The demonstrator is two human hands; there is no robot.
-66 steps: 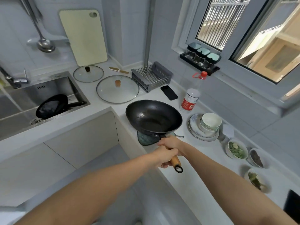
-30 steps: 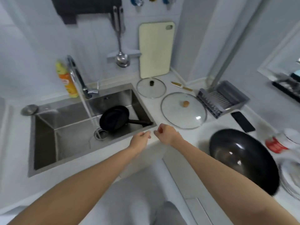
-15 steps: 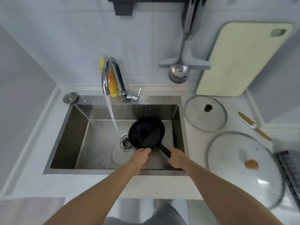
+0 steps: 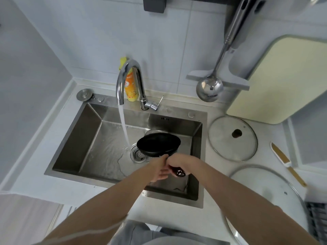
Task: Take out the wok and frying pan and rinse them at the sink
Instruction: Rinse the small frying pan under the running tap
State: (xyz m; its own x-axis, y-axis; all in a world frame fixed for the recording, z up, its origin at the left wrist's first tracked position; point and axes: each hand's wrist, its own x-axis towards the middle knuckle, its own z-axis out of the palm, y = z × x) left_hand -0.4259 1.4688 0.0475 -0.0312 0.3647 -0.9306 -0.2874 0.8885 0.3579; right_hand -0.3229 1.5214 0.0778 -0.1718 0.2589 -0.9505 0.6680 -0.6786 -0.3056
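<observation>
A black frying pan (image 4: 158, 145) is held tilted above the basin of a stainless steel sink (image 4: 92, 138), near the drain strainer (image 4: 138, 154) and just to the right of the water stream (image 4: 123, 128) that falls from a curved chrome faucet (image 4: 128, 82). The stream is seen to land on the basin floor beside the pan, and whether it touches the pan's rim cannot be told. The pan's dark handle (image 4: 178, 171) is gripped by the right hand (image 4: 178, 160), whose fingers are wrapped around it, with the handle's end protruding below the fist. The left hand (image 4: 159, 169) is placed against the handle from beneath and beside the right hand, its fingers curled loosely; whether it actually clasps the handle cannot be told. An orange detergent bottle (image 4: 131, 85) is stood behind the faucet against the tiled wall. A steel ladle (image 4: 209, 89) is hung on the wall to the right, and a pale cutting board (image 4: 283, 80) is leaned up beyond it. On the white countertop (image 4: 217, 174) right of the sink, a small glass lid (image 4: 232, 137) is laid flat, with a larger glass lid (image 4: 269, 200) nearer the camera and a wooden-handled utensil (image 4: 286, 163) lying between them and the wall. The wok is not in view.
</observation>
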